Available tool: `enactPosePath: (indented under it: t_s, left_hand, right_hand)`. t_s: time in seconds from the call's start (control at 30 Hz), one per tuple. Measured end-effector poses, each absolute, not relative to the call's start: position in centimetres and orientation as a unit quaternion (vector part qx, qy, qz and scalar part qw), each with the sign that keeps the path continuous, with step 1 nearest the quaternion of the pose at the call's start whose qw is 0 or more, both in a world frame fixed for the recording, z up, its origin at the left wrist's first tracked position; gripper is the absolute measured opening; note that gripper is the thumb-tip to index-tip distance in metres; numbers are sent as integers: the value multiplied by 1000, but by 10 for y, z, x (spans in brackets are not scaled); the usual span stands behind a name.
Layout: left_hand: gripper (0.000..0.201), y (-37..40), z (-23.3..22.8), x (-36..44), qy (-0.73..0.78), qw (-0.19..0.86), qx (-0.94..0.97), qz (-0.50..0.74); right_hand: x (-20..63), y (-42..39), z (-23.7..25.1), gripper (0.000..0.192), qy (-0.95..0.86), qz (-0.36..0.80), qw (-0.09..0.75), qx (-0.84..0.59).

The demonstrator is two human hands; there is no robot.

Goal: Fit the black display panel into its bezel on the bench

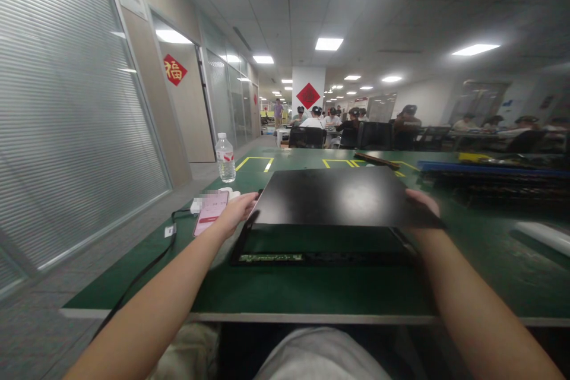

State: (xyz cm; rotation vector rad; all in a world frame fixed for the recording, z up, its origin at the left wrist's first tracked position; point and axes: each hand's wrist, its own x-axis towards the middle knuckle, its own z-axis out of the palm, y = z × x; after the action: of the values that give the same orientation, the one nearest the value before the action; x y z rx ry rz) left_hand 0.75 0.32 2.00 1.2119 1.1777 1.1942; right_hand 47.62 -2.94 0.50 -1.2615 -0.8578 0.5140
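Observation:
A flat black panel (338,196) is held level a little above the green table (312,291), gripped at its two side edges. My left hand (236,211) grips the panel's left near corner. At the right edge, my right hand (423,202) holds the other side, mostly hidden behind the panel. Under the panel lies a black tray (320,249) with a strip of small parts along its near rim.
A phone (211,212) with a pink screen and a white charger with a black cable lie left of my left hand. A water bottle (225,157) stands further back. Stacked black and blue trays (490,175) fill the right. Several people sit at far desks.

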Motion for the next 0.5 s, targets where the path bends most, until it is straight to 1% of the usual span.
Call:
enactPosePath:
  t_s: [0.13,0.23,0.3,0.37,0.43,0.5]
  left_hand:
    - [49,9,15,1,514,425,565,486]
    - [51,11,10,-2,508,355,630,468]
    - [54,11,8,-2,498,335,665,445]
    - [53,10,7,-1,487,331,689,422]
    - [43,9,7,-1,494,316,702,405]
    - [36,8,8,0,511,278,713,392]
  right_hand:
    - [478,-27,7,8,-273,285,775,-494]
    - [474,-28,12,7,-219,299,815,-446]
    - [469,-30,15,10,-181,296,839,-419]
    - [464,-32,19,14,-149,256,861,-414]
    - [460,-34,22,19,-130,191,878,-419]
    - [457,-36,26,22,-144,154,879,-427]
